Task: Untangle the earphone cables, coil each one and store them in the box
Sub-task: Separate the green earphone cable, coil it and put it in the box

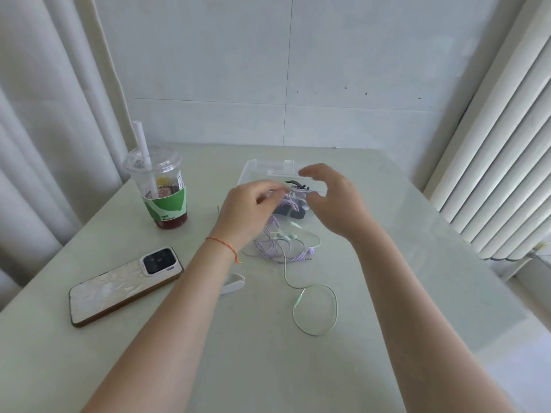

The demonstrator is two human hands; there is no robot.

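A tangle of purple earphone cable [272, 247] and pale green earphone cable [316, 308] lies on the table in front of a clear plastic box [256, 168]. The green cable trails toward me in a loop. My left hand [250, 210] is above the tangle, pinching purple cable and lifting it, though motion blur hides the fingertips. My right hand [334, 198] hovers over the box with fingers spread and curved, holding nothing. Dark items [293, 211] lie in the box, partly hidden by my hands.
A plastic cup with a straw and green sleeve [162, 189] stands at the back left. A phone [125, 286] lies face down at the left. A small white object [234, 283] sits under my left forearm. A radiator [501, 162] runs along the right.
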